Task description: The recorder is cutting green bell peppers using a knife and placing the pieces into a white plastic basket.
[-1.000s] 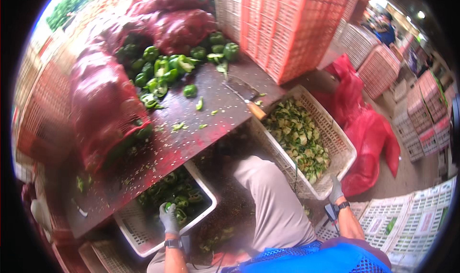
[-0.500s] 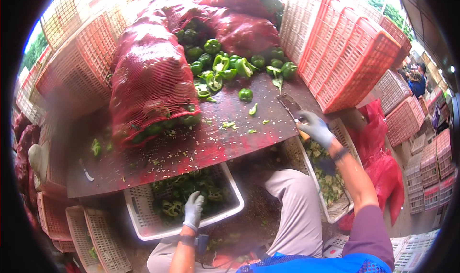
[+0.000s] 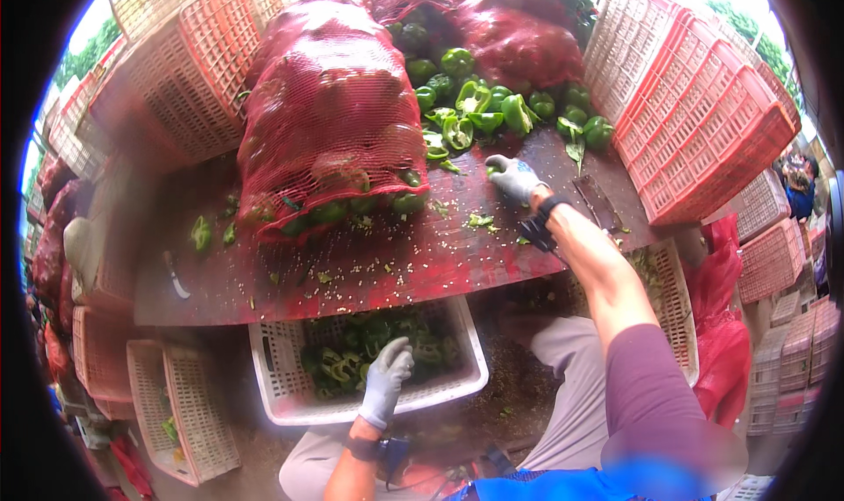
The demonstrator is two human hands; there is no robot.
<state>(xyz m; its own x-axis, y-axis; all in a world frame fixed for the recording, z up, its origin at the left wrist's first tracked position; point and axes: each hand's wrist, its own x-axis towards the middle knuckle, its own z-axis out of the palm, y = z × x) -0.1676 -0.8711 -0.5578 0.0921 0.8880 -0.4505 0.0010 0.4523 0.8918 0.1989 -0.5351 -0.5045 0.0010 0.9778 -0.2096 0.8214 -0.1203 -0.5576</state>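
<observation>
My gloved right hand [image 3: 514, 177] reaches over the dark tabletop [image 3: 457, 264], its fingers closed round a green bell pepper that it mostly hides; only a bit of green shows at the fingertips. To its right a broad-bladed knife [image 3: 598, 202] lies on the table. Beyond the hand are cut-open green pepper pieces [image 3: 457, 134] and whole green peppers [image 3: 457, 62]. My gloved left hand [image 3: 387, 382] hovers over the near side of a white crate [image 3: 290, 404] holding cut green peppers [image 3: 343, 365]. Its fingers are curled together, with nothing visible in them.
A red mesh sack [image 3: 334, 123] of peppers stands on the table's left half, near a small curved knife [image 3: 176, 277]. Pink crates [image 3: 703, 114] rise at the right. Another crate [image 3: 681, 308] sits below the right table edge, beside red mesh bags [image 3: 716, 316].
My right hand has let go of the knife, left it on the table, and moved left onto the pepper. My left hand stays over the crate, its fingers more curled. The view has shifted.
</observation>
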